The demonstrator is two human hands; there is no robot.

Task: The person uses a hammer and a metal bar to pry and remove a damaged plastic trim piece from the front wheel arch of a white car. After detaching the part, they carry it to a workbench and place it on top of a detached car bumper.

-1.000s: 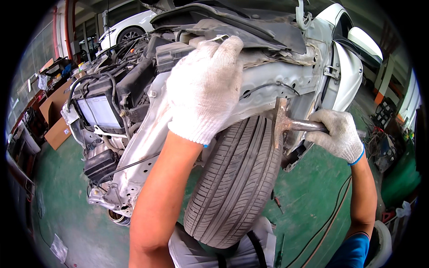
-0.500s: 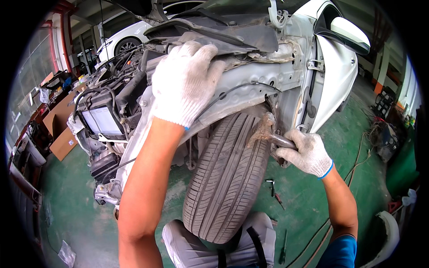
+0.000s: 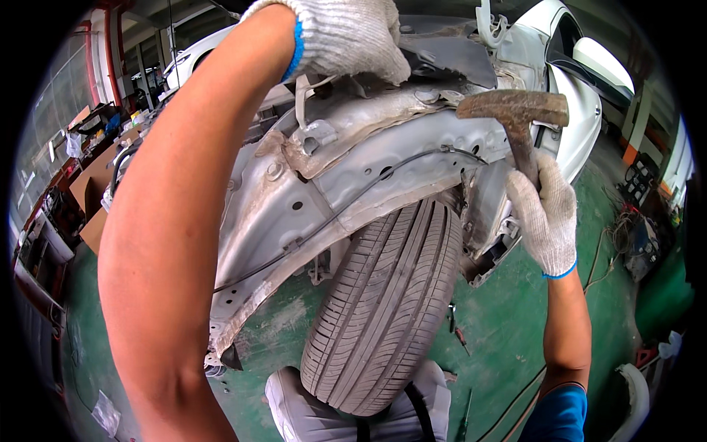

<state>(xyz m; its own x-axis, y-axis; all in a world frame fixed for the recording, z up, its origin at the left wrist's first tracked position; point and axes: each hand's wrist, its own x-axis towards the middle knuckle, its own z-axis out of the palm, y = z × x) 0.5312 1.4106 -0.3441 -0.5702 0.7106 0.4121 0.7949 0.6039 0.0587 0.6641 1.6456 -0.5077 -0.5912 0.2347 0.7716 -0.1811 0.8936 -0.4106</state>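
Note:
A rusty-headed hammer (image 3: 515, 110) is raised in my right hand (image 3: 546, 214), which wears a white knit glove and wraps round the handle below the head. My gloved left hand (image 3: 346, 40) is up at the top of the engine bay, fingers curled down by a black plastic cover (image 3: 456, 59). What those fingers grip is hidden behind the hand. Below both hands lies the bare grey inner fender panel (image 3: 353, 195) of a car, with a thin black cable (image 3: 353, 197) along it. Under it stands the front tyre (image 3: 383, 309), turned outward, between my knees.
The white car door with its mirror (image 3: 604, 62) is at the right. A screwdriver (image 3: 461, 337) and other tools lie on the green floor. Hoses (image 3: 526, 409) run across the floor at right. Cardboard boxes (image 3: 92, 188) and a cluttered bench stand at left.
My right hand has lifted the hammer from beside the tyre to above the fender panel. My left hand has moved up and forward, and the view has come closer to the panel.

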